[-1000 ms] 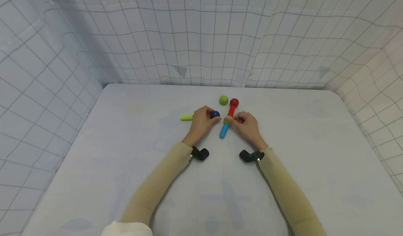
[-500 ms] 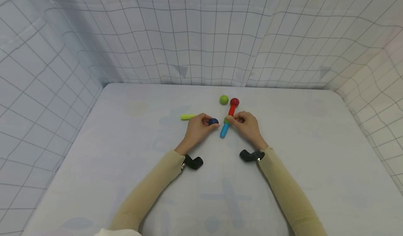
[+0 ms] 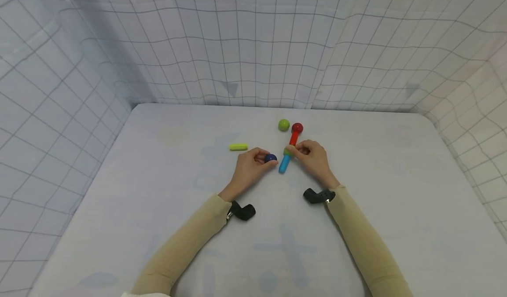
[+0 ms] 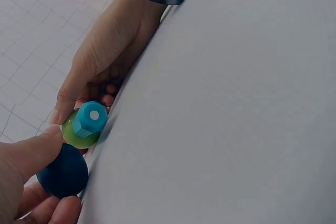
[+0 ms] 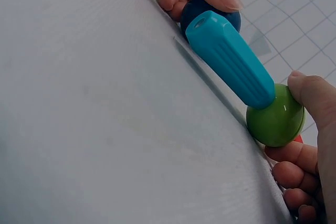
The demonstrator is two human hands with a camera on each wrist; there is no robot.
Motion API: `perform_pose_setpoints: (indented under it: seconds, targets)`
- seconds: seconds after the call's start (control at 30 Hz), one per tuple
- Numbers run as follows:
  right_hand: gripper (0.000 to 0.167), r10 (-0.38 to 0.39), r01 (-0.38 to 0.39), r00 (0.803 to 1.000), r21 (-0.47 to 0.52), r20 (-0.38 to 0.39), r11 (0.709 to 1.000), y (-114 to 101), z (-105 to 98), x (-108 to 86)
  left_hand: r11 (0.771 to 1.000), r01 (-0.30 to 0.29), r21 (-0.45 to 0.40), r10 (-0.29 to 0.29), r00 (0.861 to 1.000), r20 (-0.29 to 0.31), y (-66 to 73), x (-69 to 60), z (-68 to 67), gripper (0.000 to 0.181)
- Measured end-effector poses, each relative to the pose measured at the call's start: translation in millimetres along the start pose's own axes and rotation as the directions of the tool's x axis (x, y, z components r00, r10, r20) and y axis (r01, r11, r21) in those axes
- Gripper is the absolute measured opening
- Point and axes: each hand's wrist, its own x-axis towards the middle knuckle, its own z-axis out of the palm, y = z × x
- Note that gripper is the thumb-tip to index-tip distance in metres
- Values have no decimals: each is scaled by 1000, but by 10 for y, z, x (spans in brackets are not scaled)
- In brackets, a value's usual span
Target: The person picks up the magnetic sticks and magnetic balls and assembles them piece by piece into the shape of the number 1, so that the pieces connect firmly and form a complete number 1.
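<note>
Left of the blue rod (image 3: 284, 164): the left hand (image 3: 248, 169), pinching a navy ball (image 3: 271, 158).
At the blue rod's far end: the right hand (image 3: 314, 159), gripping a green ball (image 5: 278, 121) (red rod (image 3: 294, 138) beyond).

You are in what looks like a makeshift recording booth: grid-lined white sheeting (image 3: 245, 50) encloses the left, far and right sides of your pale-covered table (image 3: 396, 174), and you wear black wrist cameras (image 3: 244, 212).
</note>
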Motion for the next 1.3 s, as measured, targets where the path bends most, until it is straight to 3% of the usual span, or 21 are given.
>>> perform_pose_setpoints:
  seconds: [0.53,1.07,1.3]
  targets:
    - [33,-2,2,1000,14,-7,1000,0,-14,2,1000,-14,-25,15,1000,22,40,-188,28,32]
    - [33,-5,5,1000,6,1,1000,10,0,-4,998,45,-35,-43,997,61,24,-212,29,31]
    - [33,-6,6,1000,2,2,1000,-1,-3,0,999,35,-21,-34,997,62,29,-209,26,30]
